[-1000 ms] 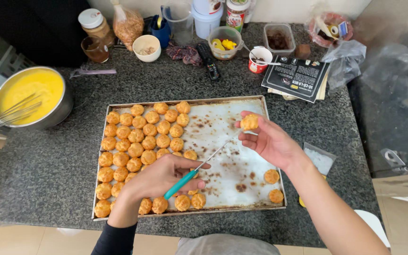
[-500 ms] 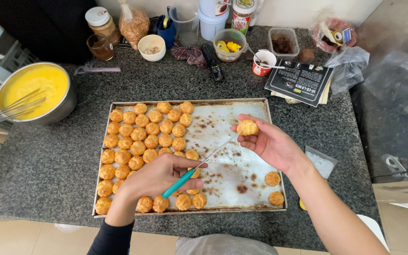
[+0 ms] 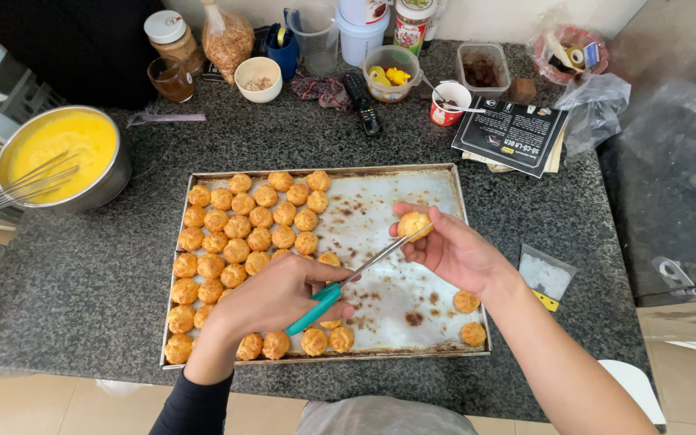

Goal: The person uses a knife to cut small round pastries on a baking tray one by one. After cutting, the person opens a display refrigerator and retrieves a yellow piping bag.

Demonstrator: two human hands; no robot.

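Nearest me, left hand (image 3: 271,294) has its grip closed around the green handle of the scissors (image 3: 348,282), blades angled up to the puff (image 3: 413,223). Right hand (image 3: 449,250) pinches that puff in its fingertips, above the baking tray (image 3: 453,181) on the desk (image 3: 82,274). I see rows of baked puffs (image 3: 239,242) filling the tray's left half. Farther left, bowl of yellow batter (image 3: 66,149) with a whisk (image 3: 18,189).

Head view, steeply downward (close)
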